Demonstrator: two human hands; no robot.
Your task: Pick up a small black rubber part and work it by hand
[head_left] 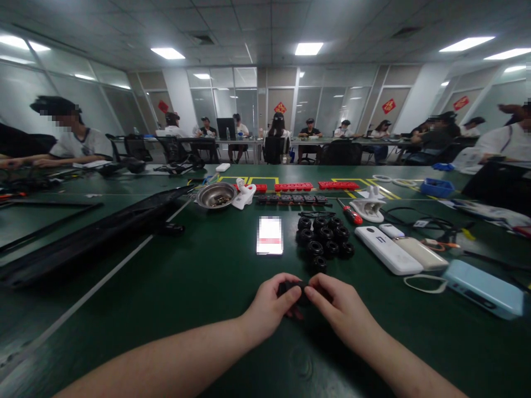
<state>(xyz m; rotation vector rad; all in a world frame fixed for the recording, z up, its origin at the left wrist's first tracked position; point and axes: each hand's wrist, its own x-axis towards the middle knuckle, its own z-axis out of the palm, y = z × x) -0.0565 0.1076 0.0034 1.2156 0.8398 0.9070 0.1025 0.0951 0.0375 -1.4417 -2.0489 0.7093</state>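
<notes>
A small dark part (303,296) is pinched between both of my hands, close above the green table (215,287). My left hand (267,304) has thumb and fingers closed round its left side. Fingertips of my right hand (338,304) are pressed against its right side. The part is mostly covered by fingers; it looks black like the wheel-like round pieces nearby. Several of those black wheel-like pieces (315,247) stand grouped just beyond my right hand. Left of them lies a phone-like device (269,235) with a bright, blurred screen.
A metal bowl (215,195) with small parts stands farther back, beside a white holder (244,194). Red trays (292,187) and a black strip (291,199) lie behind. A red screwdriver (352,214), white power bank (388,250) and light-blue box (484,288) are right. Co-workers sit around.
</notes>
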